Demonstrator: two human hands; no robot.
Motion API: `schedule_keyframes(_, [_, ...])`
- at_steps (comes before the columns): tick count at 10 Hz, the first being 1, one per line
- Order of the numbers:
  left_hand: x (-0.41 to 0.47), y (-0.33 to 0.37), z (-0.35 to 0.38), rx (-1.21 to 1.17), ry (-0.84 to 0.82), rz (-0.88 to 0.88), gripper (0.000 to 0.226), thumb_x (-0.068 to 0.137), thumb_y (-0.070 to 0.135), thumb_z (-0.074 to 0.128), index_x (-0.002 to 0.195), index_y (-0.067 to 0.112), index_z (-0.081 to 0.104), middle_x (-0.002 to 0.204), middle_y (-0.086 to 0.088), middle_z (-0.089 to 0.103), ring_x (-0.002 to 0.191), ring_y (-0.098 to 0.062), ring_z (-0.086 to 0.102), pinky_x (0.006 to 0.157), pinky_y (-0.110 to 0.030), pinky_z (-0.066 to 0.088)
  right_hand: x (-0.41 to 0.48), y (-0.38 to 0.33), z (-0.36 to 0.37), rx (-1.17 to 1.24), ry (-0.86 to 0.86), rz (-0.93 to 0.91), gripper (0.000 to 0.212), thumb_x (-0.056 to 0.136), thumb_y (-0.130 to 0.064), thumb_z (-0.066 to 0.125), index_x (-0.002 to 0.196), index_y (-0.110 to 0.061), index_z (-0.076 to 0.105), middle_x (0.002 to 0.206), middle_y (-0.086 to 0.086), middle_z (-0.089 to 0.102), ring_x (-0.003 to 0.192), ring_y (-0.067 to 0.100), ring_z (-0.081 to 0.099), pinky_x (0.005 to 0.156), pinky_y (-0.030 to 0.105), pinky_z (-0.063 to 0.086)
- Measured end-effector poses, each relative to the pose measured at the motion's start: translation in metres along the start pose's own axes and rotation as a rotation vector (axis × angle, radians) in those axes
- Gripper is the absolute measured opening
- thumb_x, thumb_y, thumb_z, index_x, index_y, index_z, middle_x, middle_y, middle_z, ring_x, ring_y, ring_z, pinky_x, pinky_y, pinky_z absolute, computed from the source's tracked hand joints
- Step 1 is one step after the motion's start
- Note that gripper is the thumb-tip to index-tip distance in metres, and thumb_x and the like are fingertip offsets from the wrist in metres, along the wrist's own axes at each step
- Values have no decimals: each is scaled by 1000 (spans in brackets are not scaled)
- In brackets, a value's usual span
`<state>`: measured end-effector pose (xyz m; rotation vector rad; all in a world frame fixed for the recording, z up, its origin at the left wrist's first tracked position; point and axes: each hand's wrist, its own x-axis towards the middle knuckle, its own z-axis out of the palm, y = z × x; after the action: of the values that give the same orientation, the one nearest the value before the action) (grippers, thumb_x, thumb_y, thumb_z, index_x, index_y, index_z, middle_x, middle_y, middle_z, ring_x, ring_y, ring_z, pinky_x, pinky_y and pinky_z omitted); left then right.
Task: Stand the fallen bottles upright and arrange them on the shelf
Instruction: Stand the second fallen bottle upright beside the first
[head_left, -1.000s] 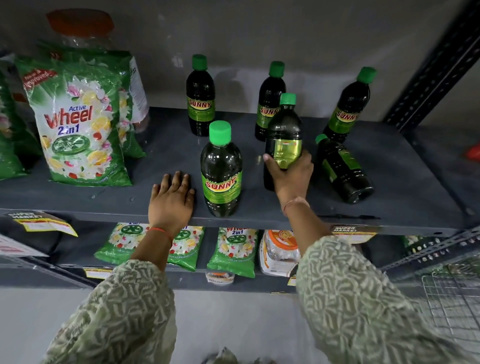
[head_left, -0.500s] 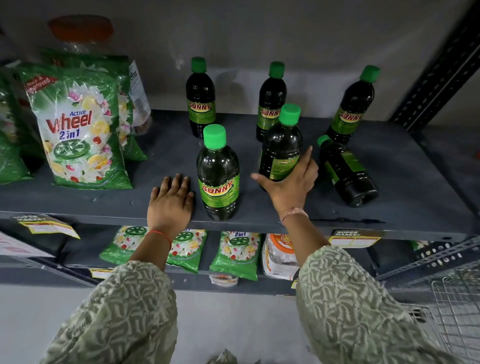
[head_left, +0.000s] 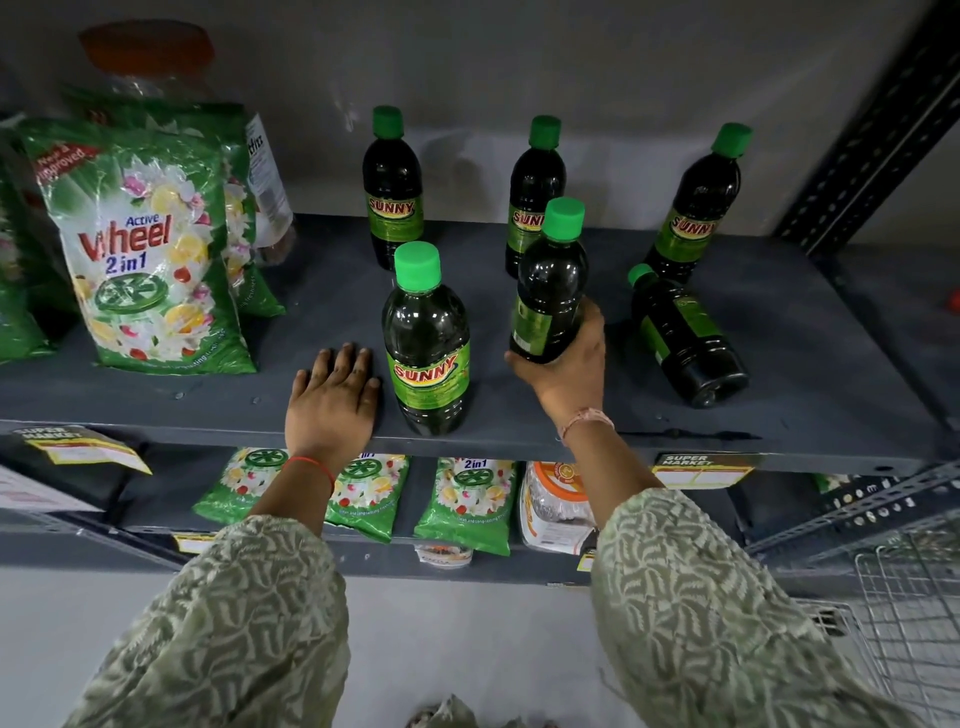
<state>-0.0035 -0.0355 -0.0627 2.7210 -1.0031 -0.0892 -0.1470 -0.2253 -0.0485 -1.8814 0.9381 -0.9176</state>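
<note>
Several dark Sunny bottles with green caps are on the grey shelf (head_left: 519, 431). My right hand (head_left: 569, 364) grips the base of one bottle (head_left: 553, 286), holding it upright, its label turned away. Just left of it stands an upright front bottle (head_left: 426, 343). My left hand (head_left: 332, 400) lies flat on the shelf's front edge beside that bottle, fingers together, holding nothing. One bottle (head_left: 685, 338) lies on its side to the right, cap pointing back. Three more stand at the back: left (head_left: 392, 192), middle (head_left: 535, 182) and right (head_left: 696, 202).
Green Wheel detergent bags (head_left: 150, 260) stand at the shelf's left, with a clear jar behind. The lower shelf holds small Wheel packets (head_left: 467, 499) and a white pack. A wire basket (head_left: 904, 613) sits at the lower right. A perforated upright (head_left: 872, 130) bounds the right side.
My right hand shifted from the bottle's side to under its base and drew the bottle slightly right and nearer. The left hand has stayed put on the shelf edge.
</note>
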Motion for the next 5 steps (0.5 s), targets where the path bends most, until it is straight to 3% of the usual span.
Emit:
schedule_keyframes(1, [0, 0, 0, 0, -8, -1, 49, 97, 32, 25, 144, 19, 22, 157, -2, 21, 145, -24, 13, 118, -41, 11, 3, 5, -12, 173, -143, 109, 75, 65, -6, 76, 128, -14, 37, 110, 1, 57, 111, 24, 57, 85, 21, 42])
schedule_keyframes(2, [1, 0, 1, -8, -7, -5, 49, 97, 33, 27, 144, 19, 23, 157, -2, 21, 145, -24, 13, 118, -41, 12, 7, 4, -12, 183, -195, 148, 90, 55, -32, 75, 134, -23, 33, 129, 6, 49, 126, 26, 43, 104, 38, 38])
schedule_keyframes(3, [2, 0, 1, -21, -2, -11, 49, 97, 33, 28, 144, 19, 24, 157, -2, 22, 145, -24, 14, 118, -41, 12, 7, 0, -7, 15, -159, 63, 105, 49, -38, 86, 135, -15, 29, 136, 11, 37, 130, 24, 30, 110, 37, 28])
schedule_keyframes(4, [2, -1, 1, -19, -7, -10, 49, 97, 33, 26, 144, 20, 23, 157, -2, 21, 146, -24, 13, 118, -41, 11, 9, 2, -9, 86, -177, 103, 85, 50, -13, 88, 118, -13, 37, 118, 7, 49, 114, 21, 47, 95, 31, 40])
schedule_keyframes(5, [2, -1, 1, -26, -7, -7, 49, 97, 33, 27, 144, 19, 24, 157, -2, 21, 146, -24, 13, 118, -42, 12, 12, 6, -18, 138, -234, 163, 59, 62, 3, 78, 106, -16, 44, 107, 7, 58, 104, 23, 56, 95, 42, 47])
